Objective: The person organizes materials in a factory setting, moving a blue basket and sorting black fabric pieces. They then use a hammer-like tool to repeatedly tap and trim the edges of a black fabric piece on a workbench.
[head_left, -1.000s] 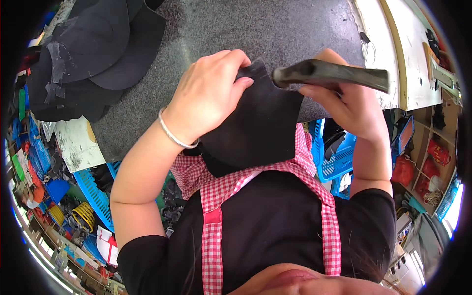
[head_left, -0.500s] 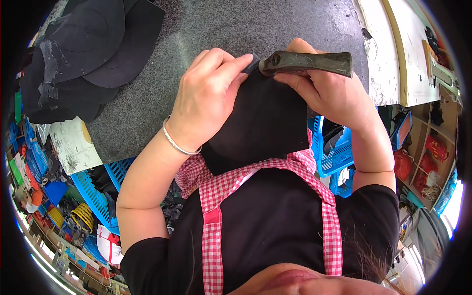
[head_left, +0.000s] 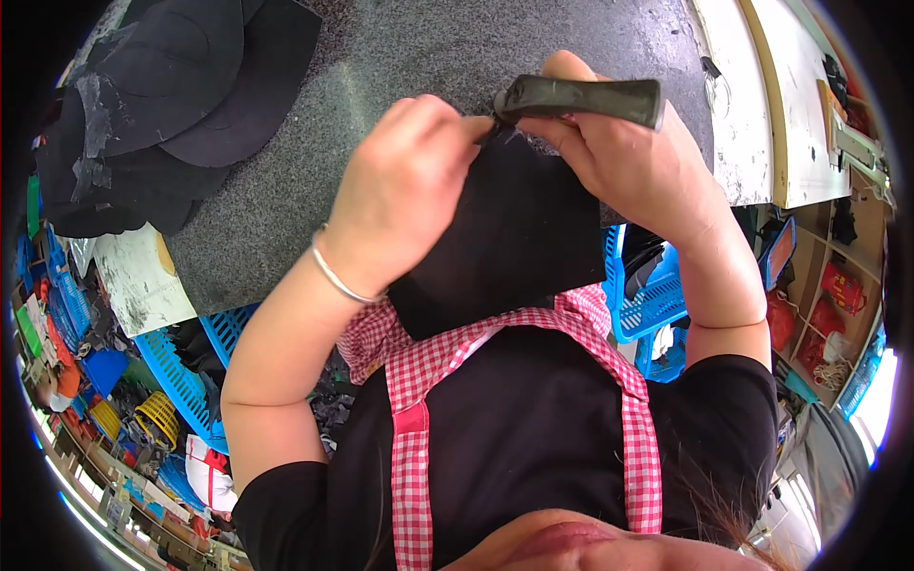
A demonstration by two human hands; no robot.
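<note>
A flat black sheet piece (head_left: 505, 238) lies partly on the grey speckled worktop, its near edge hanging toward my checked apron. At its far left edge, my left hand (head_left: 400, 181) is closed in a pinch on the piece; motion blurs these fingers a little. My right hand (head_left: 633, 162) grips a dark metal hammer (head_left: 590, 98) close to its head, and the handle is hidden. The hammer's round face is right beside my left fingertips, at the far edge of the piece. From this view I cannot tell whether it touches the piece.
Overlapping black cut pieces (head_left: 190, 86) are stacked at the far left of the worktop (head_left: 409, 48). Below its edge stand a blue basket (head_left: 652, 309) at right and another blue basket (head_left: 176, 376) at left. A white board (head_left: 743, 114) borders the right side.
The hammer and my right hand have shifted farther away and slightly left. My left index finger, stretched out before, is now bent into the pinch.
</note>
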